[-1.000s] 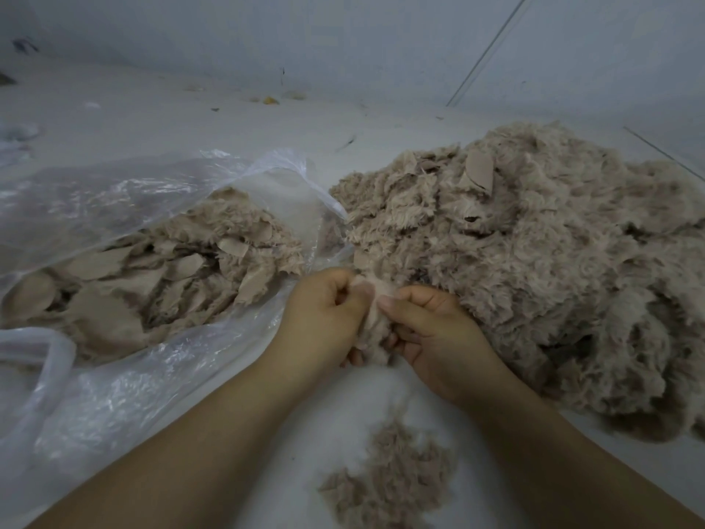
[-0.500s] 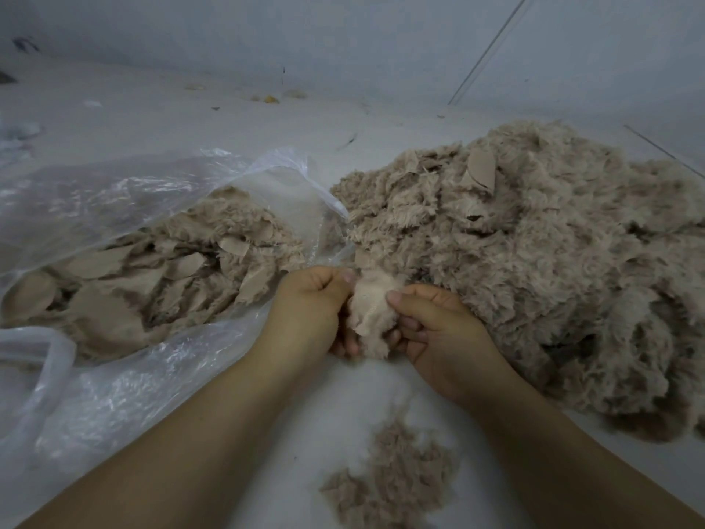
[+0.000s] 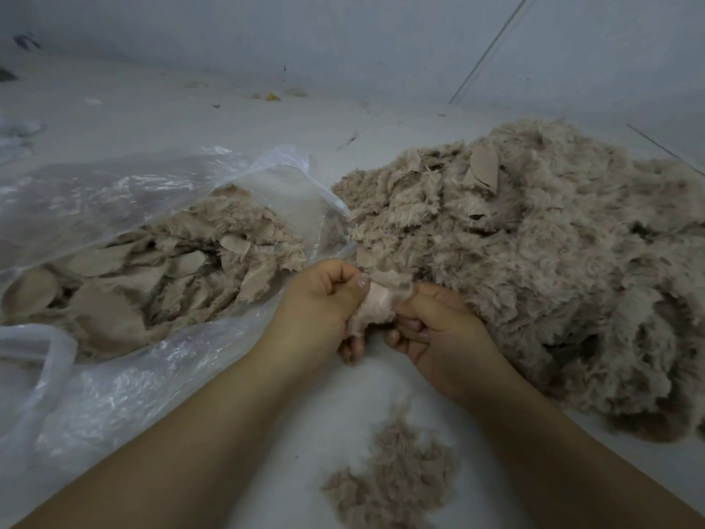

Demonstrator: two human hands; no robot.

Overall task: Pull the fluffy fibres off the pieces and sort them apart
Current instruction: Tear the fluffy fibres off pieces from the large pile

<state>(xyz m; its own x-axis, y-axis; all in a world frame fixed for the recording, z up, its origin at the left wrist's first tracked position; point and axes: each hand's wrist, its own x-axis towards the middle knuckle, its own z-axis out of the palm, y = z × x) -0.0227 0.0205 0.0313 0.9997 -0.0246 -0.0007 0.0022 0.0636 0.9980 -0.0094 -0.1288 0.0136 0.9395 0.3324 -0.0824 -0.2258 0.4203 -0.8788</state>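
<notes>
The piece (image 3: 375, 305) hangs lengthwise between the two grips, left hand (image 3: 324, 299) and right hand (image 3: 435, 330) pinching opposite edges.

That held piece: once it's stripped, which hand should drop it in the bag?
Left, probably. The left hand pinches the piece right beside the open plastic bag; the right hand sits against the unsorted pile.

Fuzzy cloth, glossy plastic

Beige plush fabric pieces (image 3: 534, 253) are looking shaggy and matt; the clear crinkled plastic bag (image 3: 114, 192) is gleaming.
</notes>
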